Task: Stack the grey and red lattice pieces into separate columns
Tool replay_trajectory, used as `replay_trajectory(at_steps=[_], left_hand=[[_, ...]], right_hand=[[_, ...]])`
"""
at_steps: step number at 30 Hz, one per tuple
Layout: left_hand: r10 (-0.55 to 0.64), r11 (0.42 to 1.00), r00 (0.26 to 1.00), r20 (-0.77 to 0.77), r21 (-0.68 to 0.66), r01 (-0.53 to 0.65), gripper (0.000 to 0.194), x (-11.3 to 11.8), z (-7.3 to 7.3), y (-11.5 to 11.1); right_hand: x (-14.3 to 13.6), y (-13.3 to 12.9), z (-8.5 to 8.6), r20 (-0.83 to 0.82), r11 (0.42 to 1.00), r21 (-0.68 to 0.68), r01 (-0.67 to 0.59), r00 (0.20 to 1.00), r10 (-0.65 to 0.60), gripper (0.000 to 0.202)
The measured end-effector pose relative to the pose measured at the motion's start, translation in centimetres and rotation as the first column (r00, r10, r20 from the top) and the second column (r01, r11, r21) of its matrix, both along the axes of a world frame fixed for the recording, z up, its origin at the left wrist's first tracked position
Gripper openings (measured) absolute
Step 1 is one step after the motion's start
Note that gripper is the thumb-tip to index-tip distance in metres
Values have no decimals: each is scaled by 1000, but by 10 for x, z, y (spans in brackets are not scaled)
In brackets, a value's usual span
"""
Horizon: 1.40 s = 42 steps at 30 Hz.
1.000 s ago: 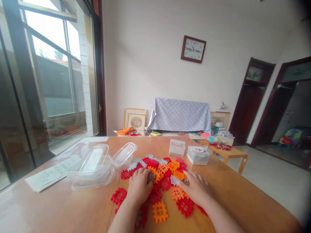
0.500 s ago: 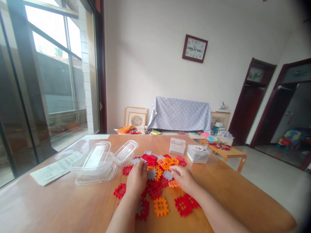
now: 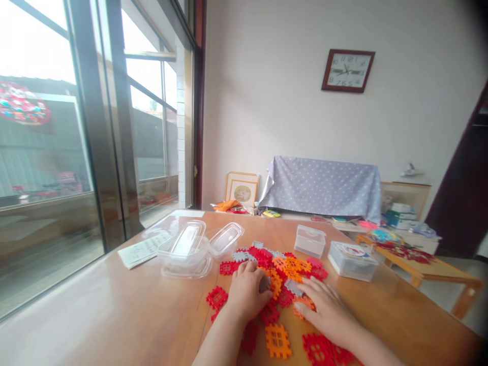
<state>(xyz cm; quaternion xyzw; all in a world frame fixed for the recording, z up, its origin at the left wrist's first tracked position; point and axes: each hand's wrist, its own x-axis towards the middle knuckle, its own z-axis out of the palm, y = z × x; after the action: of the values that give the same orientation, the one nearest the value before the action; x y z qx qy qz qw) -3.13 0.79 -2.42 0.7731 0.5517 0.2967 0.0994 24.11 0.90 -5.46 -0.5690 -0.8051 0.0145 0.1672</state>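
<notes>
A heap of flat plastic interlocking tiles with notched edges, red, orange and grey, lies on the wooden table before me. My left hand [image 3: 247, 290] is over the heap's left side, its thumb and fingers curled round a grey tile [image 3: 264, 283] that is partly hidden. On the right, my right hand [image 3: 326, 307] lies palm down with fingers stretched, over an orange tile [image 3: 304, 306] and beside another grey tile [image 3: 293, 287]. Nearer to me lie an orange window-patterned tile [image 3: 278, 341] and a red tile [image 3: 317, 349]. A red tile [image 3: 217, 297] sits left of my left wrist.
Clear plastic tubs and lids [image 3: 186, 262] stand left of the heap, next to paper sheets [image 3: 143, 250]. Behind it on the right are an open clear box [image 3: 310, 241] and a lidded box [image 3: 353, 262]. A low wooden table [image 3: 427, 264] stands beyond the right edge.
The view has swung left, so everything appears further right. My left hand has come over the grey tile, and my right hand has lowered and flattened onto the tiles.
</notes>
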Motion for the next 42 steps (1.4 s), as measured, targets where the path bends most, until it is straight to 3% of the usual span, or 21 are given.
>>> replay_trajectory(at_steps=[4,11,16,20,24,30,35,38,42], left_hand=[[80,997,997,-22,4,-80,15,-3,1,1],[279,960,959,-47,19,-278,22,-12,1,10],[385,918,918,-98,-61,-392,32,-20,-3,13],[363,928,928,-88,-59,-368,31,-17,-7,14],[312,947,946,-87,-55,-317,29,-13,-8,12],[274,948,945,-176,-117,-297,33,-12,-4,9],[294,943,934,-201,-98,-318,38,-13,-4,13],[299,946,935,-191,-69,-316,39,-13,-7,17],[293,951,941,-170,-48,-305,41,-14,-11,22]], right_hand=[[-5,30,10,13,993,100,61,998,-63,26],[-62,71,33,-47,985,166,53,998,-46,24],[-97,88,25,-26,999,29,-46,999,47,38],[-103,77,21,-43,981,-80,-178,984,175,41],[-85,59,25,-58,972,-74,-222,974,218,36],[-43,53,23,-46,996,-61,-59,997,56,29],[-9,55,19,-151,991,135,1,988,20,29],[24,62,20,-231,938,321,132,971,-58,33],[80,74,21,-306,794,452,407,907,-290,42]])
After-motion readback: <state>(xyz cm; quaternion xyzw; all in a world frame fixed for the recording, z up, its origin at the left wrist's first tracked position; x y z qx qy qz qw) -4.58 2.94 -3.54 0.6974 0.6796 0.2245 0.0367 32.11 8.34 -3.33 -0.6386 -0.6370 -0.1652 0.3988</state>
